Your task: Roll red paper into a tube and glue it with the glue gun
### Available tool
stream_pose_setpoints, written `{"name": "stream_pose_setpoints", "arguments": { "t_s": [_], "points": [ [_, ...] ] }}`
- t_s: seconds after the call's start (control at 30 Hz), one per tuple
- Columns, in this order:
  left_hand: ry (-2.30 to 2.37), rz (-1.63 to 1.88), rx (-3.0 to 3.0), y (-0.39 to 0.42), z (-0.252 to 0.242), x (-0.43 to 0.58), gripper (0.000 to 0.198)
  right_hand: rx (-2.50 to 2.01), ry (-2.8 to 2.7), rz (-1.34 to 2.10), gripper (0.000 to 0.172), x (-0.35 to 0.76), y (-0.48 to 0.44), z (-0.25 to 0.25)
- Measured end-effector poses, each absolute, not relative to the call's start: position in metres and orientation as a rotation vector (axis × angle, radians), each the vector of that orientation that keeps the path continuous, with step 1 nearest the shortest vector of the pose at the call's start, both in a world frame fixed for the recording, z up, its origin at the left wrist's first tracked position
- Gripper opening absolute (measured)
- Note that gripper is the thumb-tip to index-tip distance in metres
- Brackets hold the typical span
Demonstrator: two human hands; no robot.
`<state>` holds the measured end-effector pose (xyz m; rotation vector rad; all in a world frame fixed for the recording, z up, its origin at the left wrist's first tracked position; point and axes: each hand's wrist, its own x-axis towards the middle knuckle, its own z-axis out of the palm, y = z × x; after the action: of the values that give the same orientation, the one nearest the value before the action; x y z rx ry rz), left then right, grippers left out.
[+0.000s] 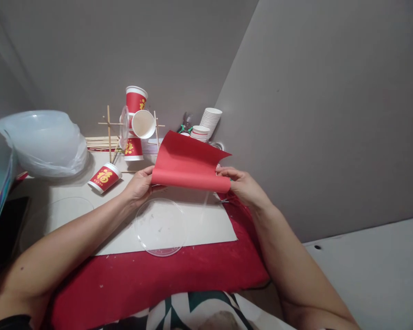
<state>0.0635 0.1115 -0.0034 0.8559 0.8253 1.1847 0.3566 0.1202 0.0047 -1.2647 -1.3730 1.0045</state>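
Note:
A sheet of red paper is held up over the table, its near edge curled over. My left hand grips the paper's left end, thumb on top and fingers underneath. At the right end, my right hand pinches it, with some fingertips hidden behind the curl. Below the paper, a clear round plastic lid lies on a white board. Behind my left hand stands a structure of red-and-white paper cups and wooden sticks. A single paper cup rests tilted on the board near my left forearm.
Stacked white cups and green-handled pliers sit at the back right. At left are a bulky translucent plastic bag and a dark flat object. A red cloth covers the table's front; grey walls enclose the back and right.

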Motion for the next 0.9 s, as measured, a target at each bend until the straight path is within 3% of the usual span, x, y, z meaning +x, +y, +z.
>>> {"name": "stream_pose_setpoints", "arguments": {
  "t_s": [0.27,0.7,0.9],
  "points": [
    [0.817,1.215,0.864,0.1101,-0.0018,0.0652,0.032,-1.298,-1.179,1.291,0.032,0.3533,0.1192,0.0028],
    [0.869,1.114,0.824,0.1148,-0.0084,0.0601,0.027,-1.222,-1.101,1.349,0.044,0.3517,0.1242,-0.0006],
    [0.885,1.117,0.863,0.1137,-0.0073,0.0599,0.035,-1.208,-1.125,1.314,0.044,0.3494,0.1220,0.0020]
  ]
}}
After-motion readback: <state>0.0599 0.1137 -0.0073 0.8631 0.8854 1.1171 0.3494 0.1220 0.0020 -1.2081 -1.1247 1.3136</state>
